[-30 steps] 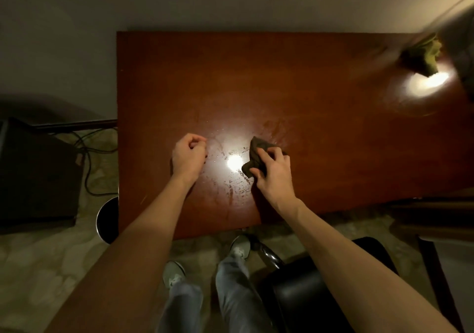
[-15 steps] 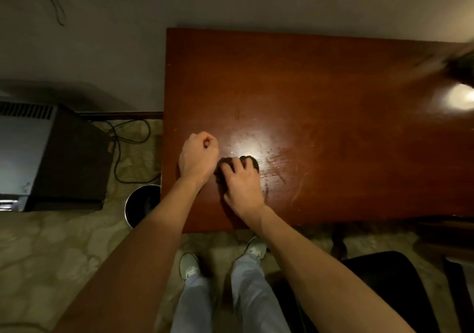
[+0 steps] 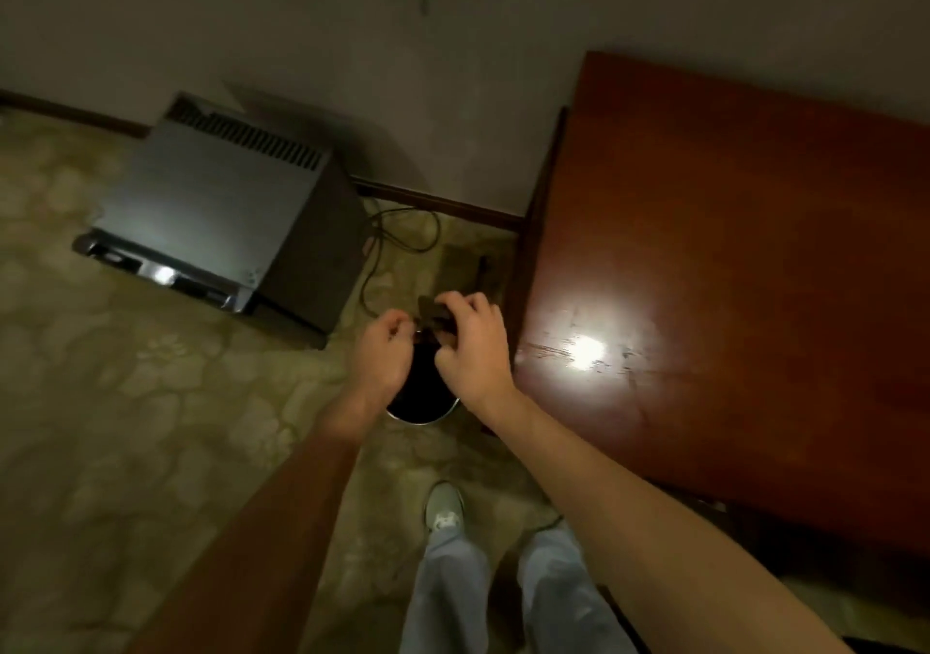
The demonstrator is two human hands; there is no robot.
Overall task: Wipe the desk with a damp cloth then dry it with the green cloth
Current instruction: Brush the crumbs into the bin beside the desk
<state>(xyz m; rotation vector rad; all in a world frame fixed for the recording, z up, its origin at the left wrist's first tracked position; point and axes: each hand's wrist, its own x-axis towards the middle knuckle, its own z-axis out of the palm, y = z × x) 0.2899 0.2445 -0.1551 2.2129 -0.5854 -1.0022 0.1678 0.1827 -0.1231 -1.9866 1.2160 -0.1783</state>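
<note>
Both hands are off the bench (image 3: 729, 261), centre frame, over a dark bin (image 3: 421, 404) on the floor. Right hand (image 3: 475, 351) grips the bunched dark damp cloth (image 3: 434, 315) in curled fingers. Left hand (image 3: 380, 359) is curled just beside it; can't tell if it pinches anything. Risks: a loose grip drops the cloth into the bin, and drips could land by the cable (image 3: 375, 261) just above. Green cloth not in view.

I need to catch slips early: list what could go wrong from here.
The small dark cloth, gripped by the right hand above the round metal-rimmed bin, could drop in. Wet streaks on the reddish-brown wooden desk may dry into marks. The black floor cable near the bin could snag a foot.
</note>
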